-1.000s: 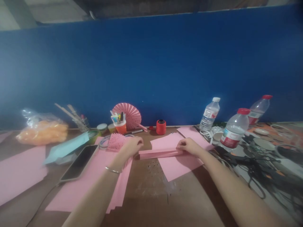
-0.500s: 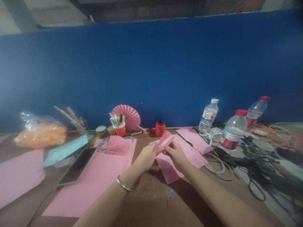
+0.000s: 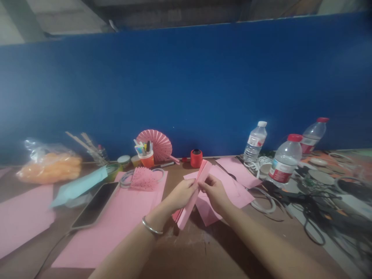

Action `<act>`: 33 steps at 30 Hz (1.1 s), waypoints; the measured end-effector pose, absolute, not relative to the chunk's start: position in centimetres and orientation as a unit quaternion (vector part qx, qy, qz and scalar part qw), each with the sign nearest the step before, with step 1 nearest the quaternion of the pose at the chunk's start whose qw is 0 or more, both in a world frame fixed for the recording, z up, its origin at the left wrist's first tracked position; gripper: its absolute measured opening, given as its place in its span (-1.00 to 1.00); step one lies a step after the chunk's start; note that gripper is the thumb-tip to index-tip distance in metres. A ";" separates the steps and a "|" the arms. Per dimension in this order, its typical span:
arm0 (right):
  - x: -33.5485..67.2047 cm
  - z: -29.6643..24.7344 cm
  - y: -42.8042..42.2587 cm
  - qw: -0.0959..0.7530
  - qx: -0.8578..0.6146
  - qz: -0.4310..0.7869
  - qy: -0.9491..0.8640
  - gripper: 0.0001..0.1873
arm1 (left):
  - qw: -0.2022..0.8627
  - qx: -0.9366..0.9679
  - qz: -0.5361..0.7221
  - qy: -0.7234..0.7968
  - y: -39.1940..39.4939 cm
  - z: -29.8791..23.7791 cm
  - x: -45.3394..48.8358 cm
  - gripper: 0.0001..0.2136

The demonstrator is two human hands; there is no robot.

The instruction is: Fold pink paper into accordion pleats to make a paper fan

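Note:
Between my hands is a pleated strip of pink paper (image 3: 188, 209), held slantwise above the table. My left hand (image 3: 182, 193), with a silver bangle on its wrist, grips the folds near their middle. My right hand (image 3: 213, 190) pinches the pleated paper from the other side, its thumb and fingers closed. Below and beyond my right hand lie loose pink sheets (image 3: 232, 188). A finished pink paper fan (image 3: 158, 143) leans against the blue wall, and a smaller dotted pink fan piece (image 3: 143, 179) with a ring lies on large pink paper (image 3: 130, 217).
An orange cup of pens (image 3: 147, 159) and a red roll-shaped thing (image 3: 197, 159) stand near the wall. At right are water bottles (image 3: 286, 161) and tangled cables (image 3: 312, 217). A phone (image 3: 95, 205), a blue sheet (image 3: 80, 186) and a bag of orange things (image 3: 50, 166) lie left.
The pleated paper has turned and now points down toward me, showing its lower end below my left hand. Both hands stay closed on it.

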State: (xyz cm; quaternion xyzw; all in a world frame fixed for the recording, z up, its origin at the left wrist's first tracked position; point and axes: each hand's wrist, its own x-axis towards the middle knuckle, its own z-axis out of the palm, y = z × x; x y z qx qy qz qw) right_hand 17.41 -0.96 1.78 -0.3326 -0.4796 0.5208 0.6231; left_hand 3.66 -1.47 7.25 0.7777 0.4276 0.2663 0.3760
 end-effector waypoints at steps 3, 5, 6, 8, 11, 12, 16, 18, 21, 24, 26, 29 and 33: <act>17.4 2.0 -1.0 0.629 -0.337 0.516 -0.474 -0.78 | 0.365 0.785 0.255 0.430 -1.5 7.1 3.6 -0.74; 17.4 2.2 -1.1 0.631 -0.332 0.523 -0.467 -0.72 | 0.389 0.779 0.250 0.423 -1.5 7.0 3.5 -0.77; 17.3 2.3 -1.3 0.626 -0.328 0.532 -0.465 -0.72 | 0.414 0.769 0.249 0.417 -1.5 6.8 3.5 -0.77; 17.1 2.5 -1.6 0.601 -0.322 0.560 -0.470 -0.76 | 0.484 0.739 0.247 0.398 -1.5 6.6 3.6 -0.75; 17.0 2.4 -1.8 0.554 -0.322 0.609 -0.466 -0.75 | 0.578 0.691 0.247 0.358 -1.5 6.4 3.8 -0.77; 17.0 2.3 -1.8 0.546 -0.330 0.617 -0.462 -0.74 | 0.602 0.678 0.243 0.346 -1.6 6.3 3.8 -0.77; 18.0 2.3 -0.9 0.588 -0.366 0.579 -0.430 -0.73 | 0.679 0.625 0.223 0.314 -1.9 6.2 3.7 -0.75; 18.7 2.7 -0.3 0.627 -0.366 0.556 -0.404 -0.75 | 0.711 0.601 0.200 0.307 -1.9 6.2 3.5 -0.75; 19.7 3.5 0.3 0.646 -0.368 0.549 -0.382 -0.78 | 0.725 0.591 0.176 0.308 -1.8 6.0 3.4 -0.76; 20.4 3.9 0.9 0.669 -0.388 0.525 -0.355 -0.78 | 0.720 0.600 0.151 0.315 -1.6 5.7 3.2 -0.77; 21.2 3.8 1.5 0.694 -0.403 0.498 -0.329 -0.77 | 0.731 0.591 0.117 0.319 -1.6 5.5 3.0 -0.75; 22.9 3.2 2.7 0.719 -0.415 0.467 -0.303 -0.79 | 0.749 0.563 0.091 0.338 -1.5 5.1 2.5 -0.74; 25.0 2.1 4.0 0.733 -0.427 0.441 -0.291 -0.77 | 0.746 0.562 0.072 0.350 -0.9 4.9 1.7 -0.75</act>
